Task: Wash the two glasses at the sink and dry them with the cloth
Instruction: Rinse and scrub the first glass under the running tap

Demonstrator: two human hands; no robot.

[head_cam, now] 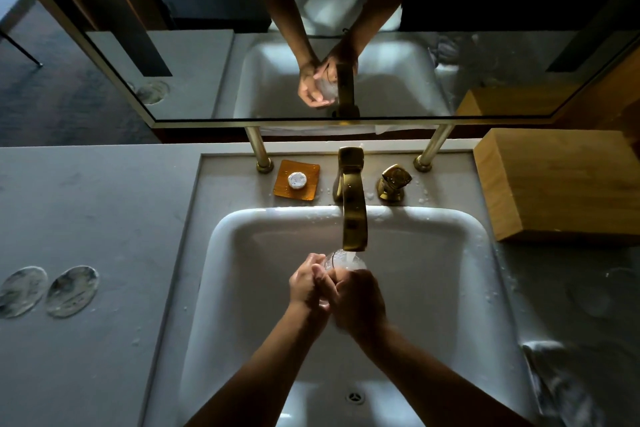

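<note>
While water runs from the brass faucet (354,215), both forearms reaching in over the white sink (249,253), meeting dead center. Right hand (358,303) curled around the glass (343,260) from the near side, left hand (308,282) wrapped on its left, fingers overlapping. Glass held under the spout, rim catching the stream. Cloth (561,385) crumpled on the surface (86,218) at right.

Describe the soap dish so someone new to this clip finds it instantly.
Start at the white sink and follow its back ledge to the brass faucet. Just left of the faucet sits the soap dish, a square amber glass plate holding a small round white soap. It is the only orange, translucent item among brass fittings.
</note>
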